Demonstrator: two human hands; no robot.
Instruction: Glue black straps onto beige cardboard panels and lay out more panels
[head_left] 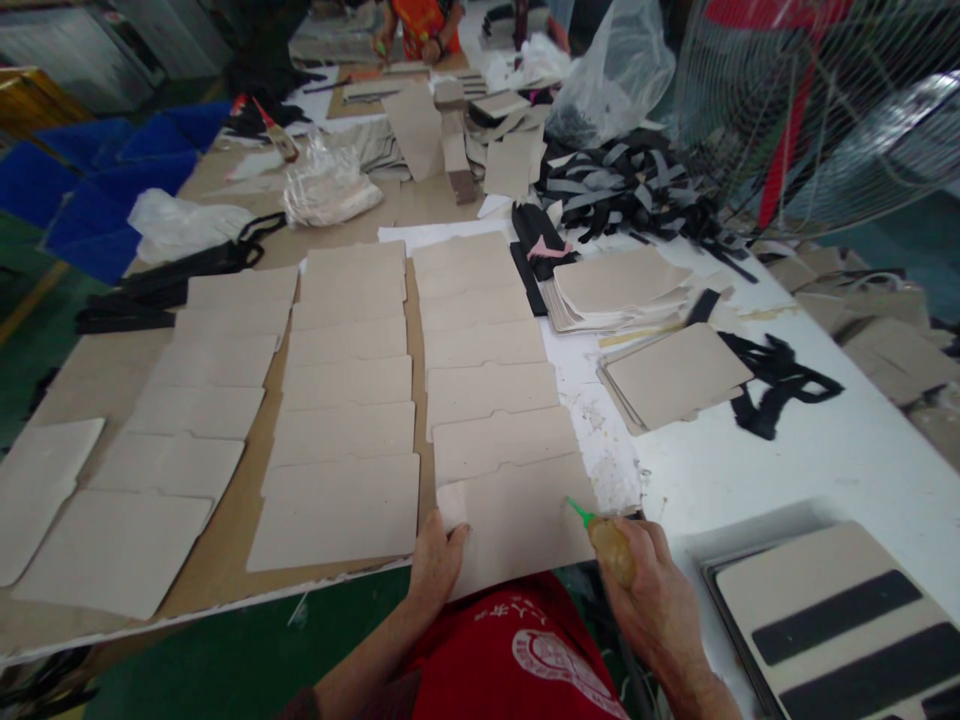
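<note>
My left hand (435, 562) pinches the near left corner of a beige cardboard piece (517, 520) lying at the table's front edge. My right hand (651, 590) is wrapped round a small squeeze bottle (611, 545) of amber glue. Its green nozzle (579, 512) touches the right edge of that same piece. The piece is the nearest in a column of overlapping beige pieces (484, 345) running away from me.
Two more columns of beige pieces (345, 390) lie to the left on a brown board. Stacks of pieces (675, 375) and black strips (780, 375) sit to the right. A tray (832, 610) holds a piece with black strips. Another person works at the far end.
</note>
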